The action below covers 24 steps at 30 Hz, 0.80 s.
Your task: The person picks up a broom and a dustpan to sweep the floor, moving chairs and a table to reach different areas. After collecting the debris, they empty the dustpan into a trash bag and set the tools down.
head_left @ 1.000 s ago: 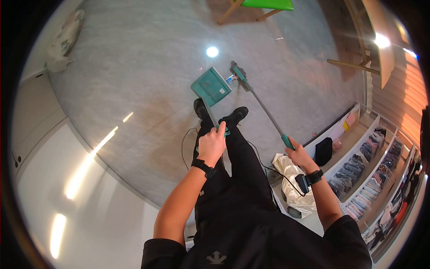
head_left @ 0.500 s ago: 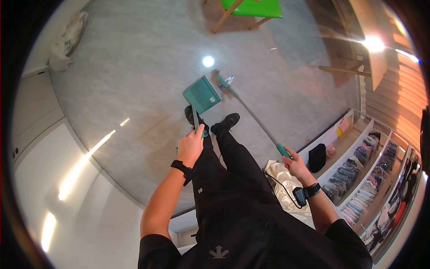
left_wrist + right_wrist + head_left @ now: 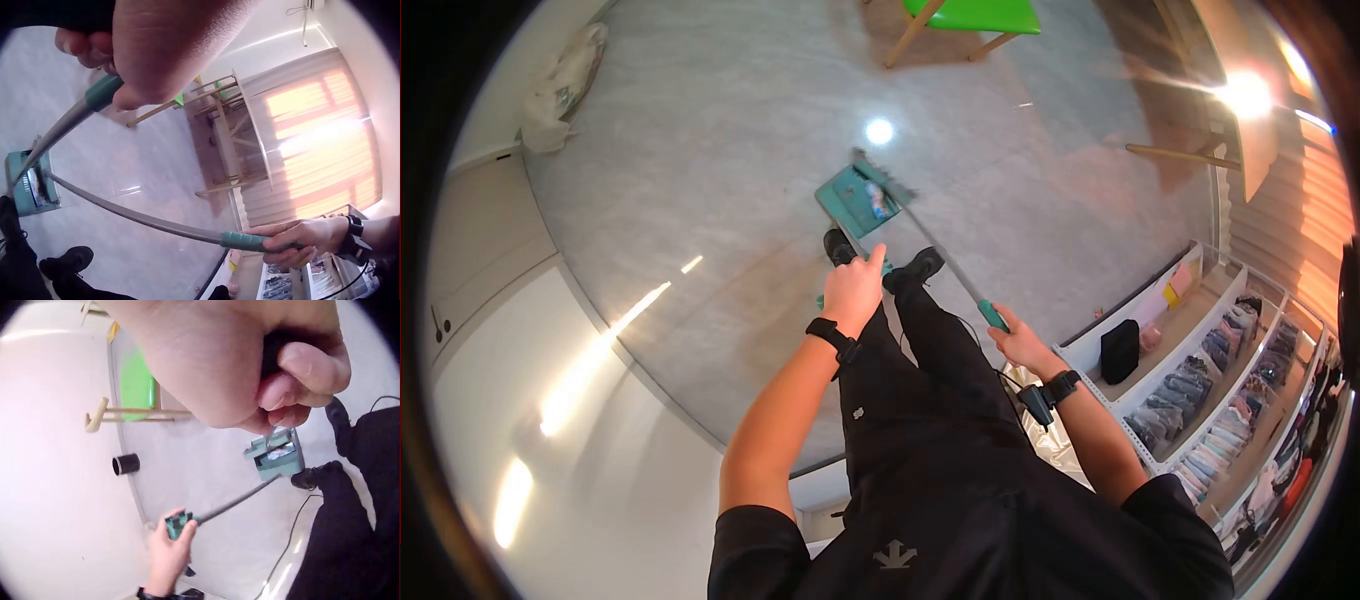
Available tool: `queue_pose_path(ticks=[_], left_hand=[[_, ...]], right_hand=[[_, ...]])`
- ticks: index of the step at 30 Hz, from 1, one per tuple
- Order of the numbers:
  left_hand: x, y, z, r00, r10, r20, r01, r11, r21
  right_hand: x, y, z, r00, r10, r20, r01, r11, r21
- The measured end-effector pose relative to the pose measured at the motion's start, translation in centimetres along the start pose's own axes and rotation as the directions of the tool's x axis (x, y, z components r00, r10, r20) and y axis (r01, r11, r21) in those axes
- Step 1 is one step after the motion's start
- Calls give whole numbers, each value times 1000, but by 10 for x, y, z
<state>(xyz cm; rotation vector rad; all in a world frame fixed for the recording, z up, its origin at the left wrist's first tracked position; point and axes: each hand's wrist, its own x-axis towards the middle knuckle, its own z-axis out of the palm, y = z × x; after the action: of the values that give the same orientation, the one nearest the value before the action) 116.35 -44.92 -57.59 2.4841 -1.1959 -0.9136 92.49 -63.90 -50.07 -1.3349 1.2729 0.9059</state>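
My left hand [image 3: 852, 296] grips the handle of a teal long-handled dustpan [image 3: 836, 200], which stands on the floor just beyond the shoes. In my right hand [image 3: 1022, 342] is the green grip of a broom [image 3: 940, 255], its grey shaft slanting down to the pan. The broom head overlaps the dustpan's far right side in the head view. A small crumpled wrapper [image 3: 877, 202], white and bluish, lies within the pan's outline beside the bristles. From the right wrist, the left hand [image 3: 170, 555] shows fingers wrapped around the dustpan's teal grip.
A green chair [image 3: 980, 14] stands ahead, and a wooden table [image 3: 1250, 130] at the far right. Low shelves [image 3: 1150, 400] with bagged clothes line the right side. A plastic bag [image 3: 560, 95] lies by the left wall. A dark cylinder [image 3: 127, 464] shows in the right wrist view.
The broom head has swept left from beside the dustpan to over it, bringing the wrapper from the floor into the pan. My right hand has moved left toward the body.
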Motion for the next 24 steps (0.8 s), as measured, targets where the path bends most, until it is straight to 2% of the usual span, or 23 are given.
queue_pose_path(ticks=[2,3,6,8,9,11,12,14,15,17,18,19,20,21,23,24], left_hand=[[0,-1,0,1000,-1,11,1,1000,1],[-2,-2,0,1000,1,3,-1,1000,-12],[-5,-6,3,1000,15,-18,-16,999,-28],[-9,-12,4,999,21,-30,-22,999,-29],[-12,-14,4,999,21,-43,-23,999,-31],[-18,-17,4,998,20,-55,-22,999,-32],[-20,-18,4,999,10,-47,-11,1000,-28],[-25,-22,5,999,-5,-41,4,1000,-22],[-26,-24,6,999,-7,-39,6,1000,-14],[-29,-25,7,999,-5,-39,5,1000,-6],[-30,-23,6,1000,-15,-16,15,1000,3],[-30,-23,6,1000,-28,8,28,1000,12],[-30,-24,6,999,-31,8,31,999,13],[-30,-25,7,1000,-29,-9,29,999,-15],[-32,-25,9,999,-30,-26,28,998,-50],[-31,-25,9,999,-29,-17,28,999,-40]], right_hand=[[-3,6,-10,995,46,92,-63,978,199],[-6,11,-13,995,45,90,-63,978,201],[-23,21,-11,999,16,45,-28,962,273],[-34,21,-6,994,-22,-103,41,981,190],[-33,21,-5,995,-23,-101,42,981,190],[-29,26,-5,987,42,-155,26,912,410],[-23,26,-4,987,40,-153,26,911,410],[2,21,-3,972,0,-236,62,965,254],[18,19,-1,972,-3,-234,64,965,252],[41,12,6,968,-43,-249,60,996,62],[42,10,10,967,-46,-250,64,996,63],[43,9,14,970,-72,-231,34,986,-163],[41,4,20,974,-92,-205,6,924,-383],[34,2,25,975,-91,-204,6,923,-384],[14,-4,29,964,-239,-115,125,793,-597],[6,-13,26,964,-240,-116,124,789,-602]])
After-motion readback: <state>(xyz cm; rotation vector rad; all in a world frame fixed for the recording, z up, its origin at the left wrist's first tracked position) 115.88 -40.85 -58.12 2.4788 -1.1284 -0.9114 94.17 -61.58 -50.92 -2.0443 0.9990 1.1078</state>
